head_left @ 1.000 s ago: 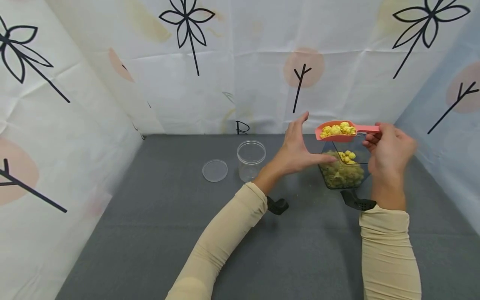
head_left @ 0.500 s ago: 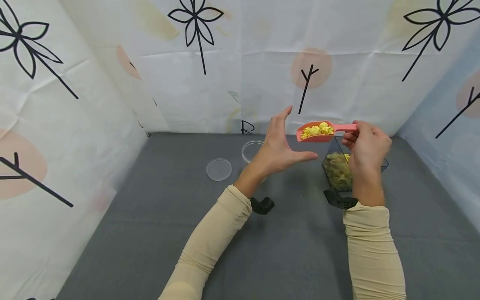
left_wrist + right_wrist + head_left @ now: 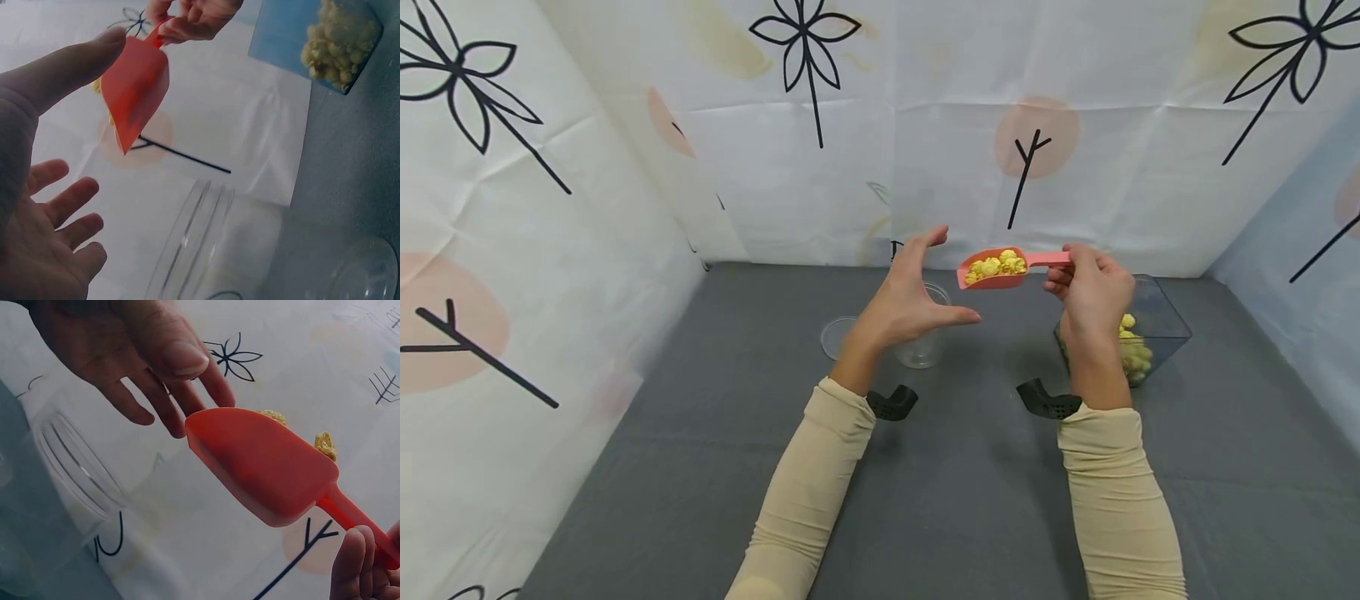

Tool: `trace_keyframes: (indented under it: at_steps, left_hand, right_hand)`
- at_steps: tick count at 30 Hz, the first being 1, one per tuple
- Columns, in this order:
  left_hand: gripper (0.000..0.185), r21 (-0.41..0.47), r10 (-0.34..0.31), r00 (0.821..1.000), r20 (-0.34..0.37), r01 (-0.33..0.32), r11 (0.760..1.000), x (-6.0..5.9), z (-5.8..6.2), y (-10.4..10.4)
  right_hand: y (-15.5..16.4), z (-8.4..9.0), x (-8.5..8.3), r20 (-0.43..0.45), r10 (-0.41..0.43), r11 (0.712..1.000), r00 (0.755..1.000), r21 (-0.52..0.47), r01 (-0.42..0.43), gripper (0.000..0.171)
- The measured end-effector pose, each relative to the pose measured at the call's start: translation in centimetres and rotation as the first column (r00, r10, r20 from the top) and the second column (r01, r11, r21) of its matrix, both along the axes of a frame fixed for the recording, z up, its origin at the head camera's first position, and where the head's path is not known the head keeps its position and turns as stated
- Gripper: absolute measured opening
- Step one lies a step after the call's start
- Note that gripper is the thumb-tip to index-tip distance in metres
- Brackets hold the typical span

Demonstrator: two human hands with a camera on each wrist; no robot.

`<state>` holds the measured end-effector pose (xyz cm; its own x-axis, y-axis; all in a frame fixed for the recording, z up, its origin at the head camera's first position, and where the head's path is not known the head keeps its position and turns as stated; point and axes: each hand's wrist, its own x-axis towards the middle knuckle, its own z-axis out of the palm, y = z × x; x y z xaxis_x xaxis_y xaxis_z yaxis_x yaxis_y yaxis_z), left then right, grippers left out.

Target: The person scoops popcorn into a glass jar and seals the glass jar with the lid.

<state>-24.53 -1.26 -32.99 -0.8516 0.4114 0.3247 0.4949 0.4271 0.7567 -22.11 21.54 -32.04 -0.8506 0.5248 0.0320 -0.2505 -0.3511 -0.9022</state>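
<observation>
Coral scoop [image 3: 1000, 283] is sitting near-level, likely so popcorn [image 3: 997, 266] isn't spilling, right fingers [image 3: 353, 555] pinching handle [image 3: 1047, 259], left fingers [image 3: 74, 200] spread, empty.

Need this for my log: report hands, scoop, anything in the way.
Right hand holds scoop, popcorn loaded. Left hand empty, spread. Head view: left hand partly hides jar.

Wears long, close-fitting beige sleeves [image 3: 816, 479], plain and matte, gathered in crosswise creases and ending in broad cuffs. Carries a black piece [image 3: 892, 403], angular and bent, at each wrist, dotted with tiny holes on the right.
</observation>
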Motion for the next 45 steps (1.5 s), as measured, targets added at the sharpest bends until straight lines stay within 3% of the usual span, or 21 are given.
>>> trace_keyframes:
  at_steps: [5,10,22,36,45]
  left_hand:
    - [0.111,0.036,-0.002,0.998,0.059,0.000,0.999,-0.5,-1.2,-1.1]
    - [0.110,0.044,0.010,0.994,0.108,-0.015,0.999,-0.7,-2.1,-1.8]
    - [0.111,0.039,-0.037,0.981,0.189,0.030,0.999,-2.0,-4.1,-1.5]
    - [0.095,0.022,-0.024,0.975,0.223,0.020,1.000,-2.6,-5.1,-1.7]
    - [0.091,0.077,-0.047,0.963,0.267,0.027,0.997,-2.9,-5.6,-2.1]
  right_hand:
    - [-0.9,-0.5,-0.3,0.040,0.018,1.000,0.999,0.014,-0.018,0.013]
    - [-1.6,-1.1,-0.4,0.021,0.042,0.999,0.999,0.013,-0.042,0.014]
    - [-2.2,-2.5,-0.2,0.015,0.057,0.998,0.998,0.035,-0.058,0.016]
    - [-2.8,-3.5,-0.5,0.023,0.081,0.992,0.996,0.092,-0.082,0.016]
    - [-2.6,-3.3,-0.5,0.023,0.080,0.987,0.997,0.138,-0.082,0.015]
